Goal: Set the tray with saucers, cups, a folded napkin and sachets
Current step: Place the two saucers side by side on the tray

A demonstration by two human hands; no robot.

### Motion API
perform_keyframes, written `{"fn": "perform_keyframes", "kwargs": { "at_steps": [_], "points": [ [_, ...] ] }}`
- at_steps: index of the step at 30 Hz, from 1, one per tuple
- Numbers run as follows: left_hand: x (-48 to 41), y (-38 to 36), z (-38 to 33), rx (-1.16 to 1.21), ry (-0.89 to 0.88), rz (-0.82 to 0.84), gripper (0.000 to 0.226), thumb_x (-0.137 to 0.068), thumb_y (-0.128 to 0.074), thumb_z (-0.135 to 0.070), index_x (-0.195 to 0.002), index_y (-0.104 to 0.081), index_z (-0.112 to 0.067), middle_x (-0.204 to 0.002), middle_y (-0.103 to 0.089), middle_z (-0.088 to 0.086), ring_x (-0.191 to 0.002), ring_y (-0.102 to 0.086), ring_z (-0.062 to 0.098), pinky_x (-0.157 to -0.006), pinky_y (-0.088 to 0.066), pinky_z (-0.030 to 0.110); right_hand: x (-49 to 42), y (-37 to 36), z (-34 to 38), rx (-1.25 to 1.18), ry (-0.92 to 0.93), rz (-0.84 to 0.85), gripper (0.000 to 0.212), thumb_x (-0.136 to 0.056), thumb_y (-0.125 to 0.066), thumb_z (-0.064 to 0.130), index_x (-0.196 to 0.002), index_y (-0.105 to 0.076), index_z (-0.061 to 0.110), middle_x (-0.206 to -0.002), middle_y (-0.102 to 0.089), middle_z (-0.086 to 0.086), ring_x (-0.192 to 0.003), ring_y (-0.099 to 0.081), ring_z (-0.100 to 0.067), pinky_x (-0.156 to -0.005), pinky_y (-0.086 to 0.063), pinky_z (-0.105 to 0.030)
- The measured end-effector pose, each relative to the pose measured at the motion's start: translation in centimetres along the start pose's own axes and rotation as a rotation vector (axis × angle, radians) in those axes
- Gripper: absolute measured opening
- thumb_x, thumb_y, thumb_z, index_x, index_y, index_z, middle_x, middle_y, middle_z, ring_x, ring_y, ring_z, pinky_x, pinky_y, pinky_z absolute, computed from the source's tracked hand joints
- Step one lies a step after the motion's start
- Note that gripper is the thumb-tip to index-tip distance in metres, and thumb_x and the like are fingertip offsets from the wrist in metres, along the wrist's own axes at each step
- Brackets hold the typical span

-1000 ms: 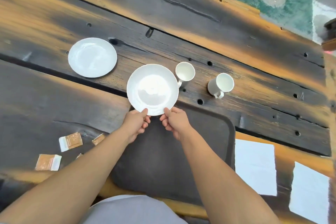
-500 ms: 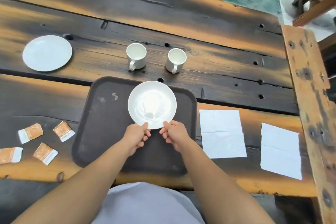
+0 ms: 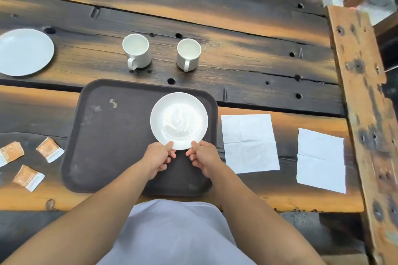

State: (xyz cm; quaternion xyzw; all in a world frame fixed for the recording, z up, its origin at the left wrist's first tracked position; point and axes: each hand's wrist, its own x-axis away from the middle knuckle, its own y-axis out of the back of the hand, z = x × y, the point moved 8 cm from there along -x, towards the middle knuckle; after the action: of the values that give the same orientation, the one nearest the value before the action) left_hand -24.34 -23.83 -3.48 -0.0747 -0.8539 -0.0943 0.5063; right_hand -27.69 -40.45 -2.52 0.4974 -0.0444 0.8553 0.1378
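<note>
Both hands had carried the saucer (image 3: 179, 120) nearer and to the right. A second earlier it hung beyond the tray's far edge, over the bare surface (image 3: 237, 28) next to the cups. Half a second earlier it was over the middle of the tray's far edge. Now it sat over the far right corner of the tray (image 3: 112, 140), just inside the rim. Whether it already rested on the tray or hovered just above it could not be told.

The left hand (image 3: 158, 157) and right hand (image 3: 204, 157) pinched the saucer's near rim side by side, thumbs on top and the other fingers (image 3: 171, 154) curled beneath. I judged the first placement as good as made, with only the release left.

Nothing else had been touched, although the camera's view had shifted. Two unfolded napkins (image 3: 249, 142) (image 3: 321, 159) lay flat on the surface to the right of the tray, toward the near right corner. The second saucer (image 3: 23, 51) stayed at the left edge. The cups (image 3: 136, 50) (image 3: 188, 54) stood upright just beyond the tray's far edge, handles toward the person. The sachets (image 3: 50, 149) (image 3: 28, 177) (image 3: 10, 153) lay scattered left of the tray. Almost the whole task was therefore still to do.
</note>
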Motion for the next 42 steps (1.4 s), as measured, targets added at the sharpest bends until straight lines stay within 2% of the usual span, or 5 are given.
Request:
{"fn": "perform_keyframes", "kwargs": {
  "at_steps": [5, 22, 37, 42],
  "points": [
    [-1.0, -0.4, -0.2, -0.002, 0.019, -0.012, 0.031, -0.101, -0.051, -0.031, -0.092, -0.066, -0.005, -0.07, -0.061, 0.002, -0.053, -0.042, 0.011, -0.042, -0.03, 0.022, -1.0, 0.3, 0.2, -0.02, -0.029, -0.013, 0.023, -0.102, -0.05, 0.024, -0.102, -0.067, 0.009, -0.065, -0.068, -0.002, -0.048, -0.049, -0.007, -0.05, -0.043, -0.021],
    [-3.3, -3.6, -1.2, 0.001, 0.106, 0.021, 0.028, -0.101, -0.051, -0.03, -0.093, -0.063, -0.005, -0.071, -0.06, 0.002, -0.052, -0.04, 0.011, -0.041, -0.027, 0.021, -3.8, 2.8, 0.5, -0.056, -0.121, -0.06, 0.023, -0.101, -0.051, 0.026, -0.098, -0.066, 0.01, -0.065, -0.071, 0.0, -0.053, -0.054, -0.008, -0.05, -0.046, -0.021],
    [-4.5, -3.4, -1.5, -0.018, 0.118, 0.03, 0.028, -0.101, -0.053, -0.032, -0.097, -0.063, -0.007, -0.071, -0.063, 0.002, -0.047, -0.042, 0.01, -0.038, -0.028, 0.019, -4.2, 2.7, 0.5, -0.052, -0.132, -0.071, 0.022, -0.101, -0.051, 0.029, -0.1, -0.066, 0.013, -0.073, -0.076, 0.0, -0.056, -0.059, -0.008, -0.056, -0.05, -0.023],
    [-4.4, -3.4, -1.7, -0.092, 0.1, 0.022, 0.031, -0.1, -0.053, -0.036, -0.09, -0.064, -0.009, -0.069, -0.064, 0.001, -0.047, -0.043, 0.01, -0.038, -0.028, 0.019, -4.1, 2.8, 0.6, -0.06, -0.135, -0.068, 0.021, -0.102, -0.05, 0.028, -0.103, -0.064, 0.012, -0.077, -0.076, -0.003, -0.056, -0.058, -0.009, -0.054, -0.049, -0.022]
  ]
}}
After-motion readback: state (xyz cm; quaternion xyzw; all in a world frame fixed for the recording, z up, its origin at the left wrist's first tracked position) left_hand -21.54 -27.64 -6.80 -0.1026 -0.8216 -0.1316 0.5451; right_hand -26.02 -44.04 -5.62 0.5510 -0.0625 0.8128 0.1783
